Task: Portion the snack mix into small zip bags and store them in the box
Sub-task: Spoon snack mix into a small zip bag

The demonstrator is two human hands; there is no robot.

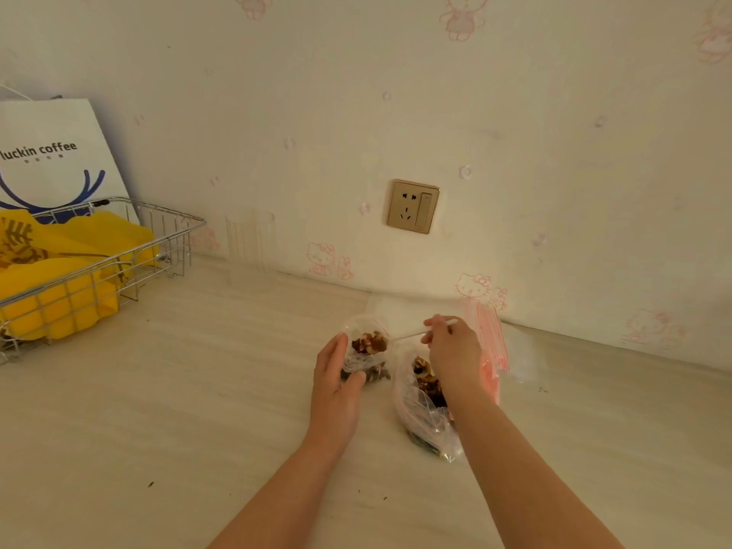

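The pale cream wood-grain tabletop (178,390) meets cream wallpaper printed with faint pink cartoon cats (554,132). A brushed gold wall socket plate (413,206) sits on it. The white paper bag with dark lettering and a blue antler mark (51,152) stands behind a silver wire basket (119,247) holding a bright yellow plastic bag with brown print (47,271). The clear zip bags with red strips (489,338) lie beside brown snack mix (370,343).

two hands (336,374), one wire basket (119,247), one socket (413,206)

Left hand (336,374) cups small zip bag (366,350) (right hand (451,350) pinches spoon (420,332)).
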